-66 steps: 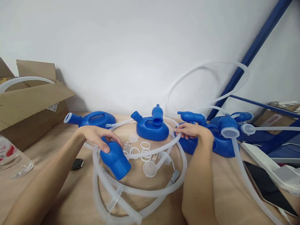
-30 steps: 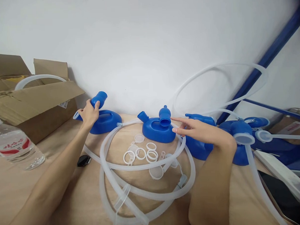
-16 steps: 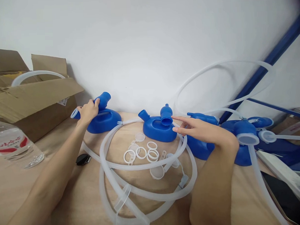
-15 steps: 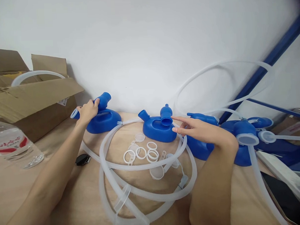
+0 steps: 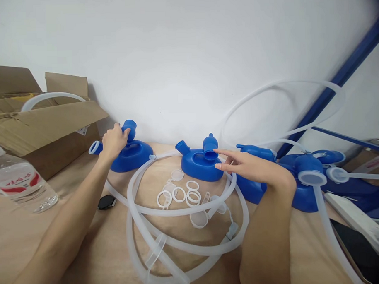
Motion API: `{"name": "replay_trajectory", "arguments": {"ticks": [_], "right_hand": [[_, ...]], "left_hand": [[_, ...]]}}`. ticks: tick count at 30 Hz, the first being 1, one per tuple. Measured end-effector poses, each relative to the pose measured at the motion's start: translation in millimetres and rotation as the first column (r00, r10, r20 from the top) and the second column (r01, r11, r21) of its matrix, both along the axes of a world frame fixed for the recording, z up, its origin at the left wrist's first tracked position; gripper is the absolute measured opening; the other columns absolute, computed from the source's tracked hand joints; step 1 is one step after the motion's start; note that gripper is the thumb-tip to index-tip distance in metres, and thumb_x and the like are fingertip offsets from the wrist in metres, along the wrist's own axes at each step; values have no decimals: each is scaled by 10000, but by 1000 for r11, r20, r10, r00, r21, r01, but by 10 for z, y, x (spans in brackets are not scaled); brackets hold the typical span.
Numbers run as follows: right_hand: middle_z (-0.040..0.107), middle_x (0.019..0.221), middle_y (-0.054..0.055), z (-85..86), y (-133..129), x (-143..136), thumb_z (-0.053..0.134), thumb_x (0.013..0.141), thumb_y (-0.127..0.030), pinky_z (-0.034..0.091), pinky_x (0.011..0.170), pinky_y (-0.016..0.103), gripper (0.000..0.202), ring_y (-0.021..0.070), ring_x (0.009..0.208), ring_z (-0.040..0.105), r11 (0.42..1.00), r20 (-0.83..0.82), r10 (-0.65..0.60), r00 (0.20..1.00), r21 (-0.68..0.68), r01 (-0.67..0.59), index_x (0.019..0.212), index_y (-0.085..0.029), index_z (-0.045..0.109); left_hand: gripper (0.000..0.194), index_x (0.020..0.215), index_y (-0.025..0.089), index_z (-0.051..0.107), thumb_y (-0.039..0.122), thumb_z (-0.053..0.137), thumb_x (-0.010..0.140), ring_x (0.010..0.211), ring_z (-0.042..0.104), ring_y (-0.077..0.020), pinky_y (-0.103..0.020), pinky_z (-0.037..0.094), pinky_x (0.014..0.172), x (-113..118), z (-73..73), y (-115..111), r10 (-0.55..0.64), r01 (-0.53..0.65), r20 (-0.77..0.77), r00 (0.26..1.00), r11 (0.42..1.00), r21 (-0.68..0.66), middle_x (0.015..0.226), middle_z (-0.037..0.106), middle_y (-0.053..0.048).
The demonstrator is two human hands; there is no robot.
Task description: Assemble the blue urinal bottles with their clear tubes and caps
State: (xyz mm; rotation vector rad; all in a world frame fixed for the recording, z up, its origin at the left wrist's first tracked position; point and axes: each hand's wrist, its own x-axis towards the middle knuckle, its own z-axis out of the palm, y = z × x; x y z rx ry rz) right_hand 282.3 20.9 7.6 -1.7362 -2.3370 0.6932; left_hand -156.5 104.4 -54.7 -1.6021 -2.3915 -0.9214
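My left hand is closed around a blue bulb-shaped cup, just above a blue urinal bottle. That bottle's angled neck has a white ring on it. A second blue urinal bottle stands in the middle, an uncapped neck at its left. Another blue bulb-shaped cup, its nozzle pointing up, rests on this bottle. Beside it, my right hand has its fingers apart, the index fingertip seemingly touching the cup's rim. White rings and round clear caps lie in front.
A coiled translucent hose lies across the table. At the left stand a water bottle and an open cardboard box; a black object lies nearby. More blue bottles and a phone are at the right.
My left hand has shifted slightly right and turned the held cup to a more upright tilt. My right hand stays beside the middle cup, almost unmoved. The view shifts slightly.
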Motion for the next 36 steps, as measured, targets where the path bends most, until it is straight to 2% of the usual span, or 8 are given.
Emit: {"name": "replay_trajectory", "arguments": {"ticks": [3, 9, 14, 20, 26, 29, 33, 36], "right_hand": [[762, 1089, 57, 7, -5, -9, 555, 919, -712, 537, 976, 405, 779, 291, 1065, 693, 1000, 4, 6, 1000, 8, -6, 1591, -334, 451], [765, 1096, 57, 12, 1, -66, 575, 919, -681, 535, 979, 406, 753, 300, 1073, 694, 999, 7, 22, 1000, 30, -22, 1579, -333, 476], [763, 1112, 60, -4, 23, -155, 587, 915, -649, 536, 952, 407, 719, 311, 1070, 693, 998, 30, 46, 998, 49, -48, 1561, -345, 504], [761, 1073, 58, -14, 33, -243, 582, 917, -662, 546, 868, 379, 741, 288, 989, 702, 993, 43, 109, 993, 42, -111, 1574, -334, 488], [761, 1068, 44, 51, -45, -403, 585, 932, -621, 533, 856, 359, 716, 270, 959, 704, 994, 83, 111, 990, 1, -112, 1584, -349, 470], [759, 1086, 49, 63, -57, -440, 579, 941, -616, 529, 858, 353, 723, 268, 969, 701, 991, 88, 132, 987, -9, -131, 1595, -332, 456], [761, 1074, 60, 23, 16, -441, 585, 943, -618, 547, 853, 381, 725, 281, 948, 709, 986, 75, 166, 983, 12, -167, 1591, -315, 465], [747, 1181, 88, -108, 168, -500, 600, 944, -608, 555, 955, 452, 749, 313, 1050, 708, 966, -5, 243, 970, 92, -241, 1610, -309, 430]], "left_hand": [[586, 1408, 129, 536, 512, 482, 968, 1139, 673, -491, -576, 500, 958, 79, 45, -28, -36, 37, 48, 998, 999, -12, 956, 772, -208], [594, 1456, 143, 526, 360, 615, 910, 915, 776, -326, -399, 552, 955, 197, 176, -115, -148, 154, 270, 951, 988, -3, 650, 737, -46], [715, 1526, 133, 450, 354, 686, 889, 800, 787, -298, -312, 575, 694, 158, 171, -117, -217, 220, 554, 803, 974, 62, 651, 746, -47], [749, 1521, 177, 432, 383, 741, 870, 897, 791, -311, -363, 542, 751, 45, 108, -34, -176, 201, 728, 662, 978, 54, 813, 801, -88], [614, 1351, 168, 537, 319, 805, 821, 897, 778, -281, -287, 504, 654, -14, 108, -8, -221, 138, 833, 508, 975, 175, 802, 782, -75], [396, 1252, 160, 571, 252, 719, 897, 874, 761, -251, -267, 484, 620, -72, 183, -58, -246, 95, 866, 435, 969, 228, 768, 747, -66], [124, 1061, 162, 598, 204, 625, 947, 777, 708, -207, -351, 539, 710, -162, 347, -177, -287, 59, 899, 330, 957, 284, 711, 696, -31], [87, 962, 167, 600, 206, 656, 907, 713, 666, -189, -430, 564, 782, -181, 471, -268, -339, 87, 908, 246, 941, 327, 673, 680, -12]]}}
